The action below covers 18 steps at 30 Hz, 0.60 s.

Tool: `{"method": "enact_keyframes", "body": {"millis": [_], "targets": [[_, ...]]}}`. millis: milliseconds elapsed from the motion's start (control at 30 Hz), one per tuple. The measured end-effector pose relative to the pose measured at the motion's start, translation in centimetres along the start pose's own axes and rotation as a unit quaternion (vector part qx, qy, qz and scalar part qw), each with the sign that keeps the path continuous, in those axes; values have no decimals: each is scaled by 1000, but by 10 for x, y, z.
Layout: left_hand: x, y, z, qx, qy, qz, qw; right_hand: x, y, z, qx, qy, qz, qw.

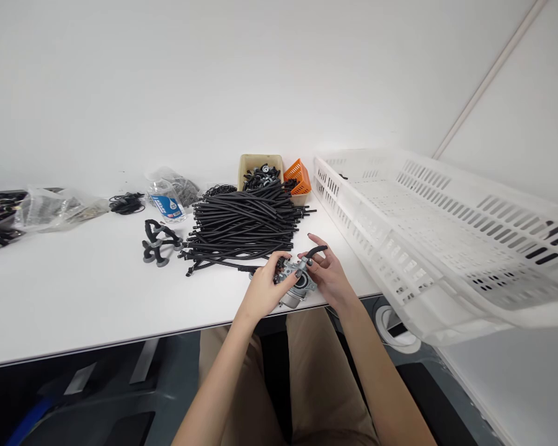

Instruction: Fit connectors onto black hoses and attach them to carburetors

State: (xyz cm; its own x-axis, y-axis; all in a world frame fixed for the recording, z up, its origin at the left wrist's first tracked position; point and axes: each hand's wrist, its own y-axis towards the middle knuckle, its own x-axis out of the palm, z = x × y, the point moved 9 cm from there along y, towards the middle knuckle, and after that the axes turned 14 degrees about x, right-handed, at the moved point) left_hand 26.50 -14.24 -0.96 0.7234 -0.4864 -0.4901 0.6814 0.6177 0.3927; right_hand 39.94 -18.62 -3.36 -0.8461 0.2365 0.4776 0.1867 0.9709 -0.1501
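Near the table's front edge, a silver metal carburetor (292, 300) is held between both hands. My left hand (263, 288) is closed around its left side, the thumb across its top. My right hand (331, 277) is at its upper right, with thumb and fingers closed about the base of a short black rubber hose (317, 250) that sticks out to the right. The exact contact of those fingertips is partly hidden. Just beyond the hands lies a large pile of black rubber hoses (242, 217).
A cream bin (240, 167) of small parts and an orange basket (302, 176) stand behind the pile. A large white crate (381, 241) takes up the right. Leftward are black curved hose pieces with grey ends (157, 243), a plastic bottle (168, 204) and plastic bags (51, 210).
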Motion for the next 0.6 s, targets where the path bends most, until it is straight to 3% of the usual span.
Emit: {"method": "enact_keyframes", "body": {"millis": [200,433,600], "targets": [[-1,0,-1,3,3,6,1000,6,-5,-1,3,19,-43,999],[-2,0,1,-4,8,12,1000,-2,-1,-3,-23,-4,33,999],[-3,0,1,-3,11,14,1000,6,-6,-5,-18,-13,-15,1000]]}}
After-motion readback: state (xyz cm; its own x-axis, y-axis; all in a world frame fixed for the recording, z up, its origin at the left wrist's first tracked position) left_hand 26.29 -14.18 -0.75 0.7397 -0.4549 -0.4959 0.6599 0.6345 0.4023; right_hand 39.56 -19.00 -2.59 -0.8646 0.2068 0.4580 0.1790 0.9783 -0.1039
